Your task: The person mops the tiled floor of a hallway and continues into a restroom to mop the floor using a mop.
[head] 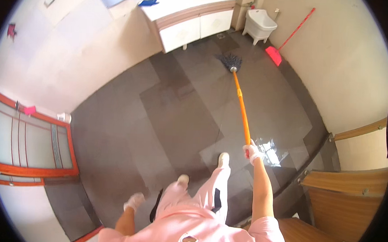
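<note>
My right hand point(253, 153), in a thin whitish glove, is shut around the upper end of an orange mop handle point(244, 110). The handle reaches forward to a dark string mop head point(231, 61), which rests on the grey tiled floor point(181, 110) in front of the vanity cabinet. Low at my left side hangs my left hand point(135, 201), also gloved and a little blurred. Nothing shows in it, and its fingers look loosely spread. My feet stand apart on the floor, the right shoe point(224, 160) ahead of the left shoe point(183, 180).
A white vanity cabinet point(198, 29) stands ahead, with a white mop basin point(261, 23) to its right. Against the right wall leans a pink dustpan point(274, 55) with a long red handle. A red-framed glass door point(32, 135) is at left; wooden partitions point(344, 207) stand at right.
</note>
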A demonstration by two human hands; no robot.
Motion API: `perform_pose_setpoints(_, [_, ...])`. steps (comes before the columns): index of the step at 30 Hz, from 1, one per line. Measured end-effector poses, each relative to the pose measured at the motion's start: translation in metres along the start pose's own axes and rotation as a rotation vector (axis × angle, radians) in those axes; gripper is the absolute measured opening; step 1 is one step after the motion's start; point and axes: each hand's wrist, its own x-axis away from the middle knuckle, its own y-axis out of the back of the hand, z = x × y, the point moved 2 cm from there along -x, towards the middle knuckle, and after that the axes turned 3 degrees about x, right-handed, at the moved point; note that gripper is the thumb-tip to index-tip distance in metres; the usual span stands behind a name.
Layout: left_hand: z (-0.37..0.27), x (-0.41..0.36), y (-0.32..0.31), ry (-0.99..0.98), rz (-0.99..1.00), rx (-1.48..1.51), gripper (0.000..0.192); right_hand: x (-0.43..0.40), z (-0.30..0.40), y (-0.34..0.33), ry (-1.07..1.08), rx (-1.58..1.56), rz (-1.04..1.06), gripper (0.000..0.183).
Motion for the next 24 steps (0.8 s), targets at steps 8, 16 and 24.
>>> perform_pose_setpoints(8, [0.065, 0.069, 0.008, 0.796, -0.171, 1.568, 0.032, 0.148, -0.121, 0.001, -0.018, 0.211, -0.121, 0.065])
perform_pose_setpoints(16, [0.032, 0.014, 0.052, 0.695, -0.327, 1.488, 0.041, 0.307, -0.253, -0.018, -0.194, 0.103, -0.183, 0.085])
perform_pose_setpoints(24, [-0.117, -0.058, 0.26, -0.357, -0.606, 0.966, 0.056, 0.5, -0.393, -0.058, 0.042, 0.251, -0.188, 0.077])
